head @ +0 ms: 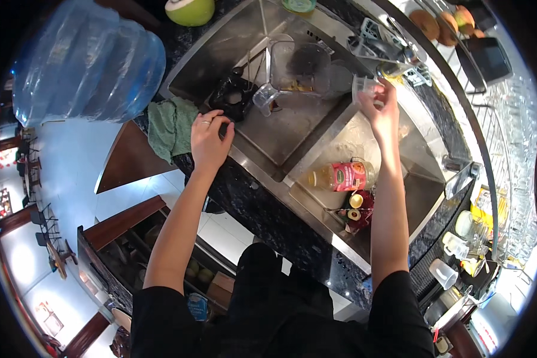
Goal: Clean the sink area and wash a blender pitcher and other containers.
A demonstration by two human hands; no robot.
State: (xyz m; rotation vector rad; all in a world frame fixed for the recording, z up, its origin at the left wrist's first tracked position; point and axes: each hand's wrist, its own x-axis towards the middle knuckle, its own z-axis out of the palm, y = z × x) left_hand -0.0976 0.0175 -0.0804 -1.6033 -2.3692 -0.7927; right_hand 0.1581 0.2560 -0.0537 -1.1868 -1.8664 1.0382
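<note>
My right hand point(380, 105) is closed on a small clear plastic cup point(362, 87) above the divider side of the steel double sink point(268, 156). My left hand point(210, 138), with a ring on one finger, rests at the sink's near left edge beside a green cloth point(172, 127); its fingers are apart and nothing shows in them. In the left basin lie a clear square container point(300, 67), a black plastic part point(232, 96) and a small clear cup point(264, 98). The right basin holds a labelled bottle point(347, 176) on its side and a dark red item point(362, 210).
A large blue water jug point(89, 62) stands at the upper left, near a green coconut point(190, 11). The faucet point(463, 179) is at the right rim. Cups point(443, 273) and jars point(470, 223) crowd the right counter, below a glass rack point(510, 129).
</note>
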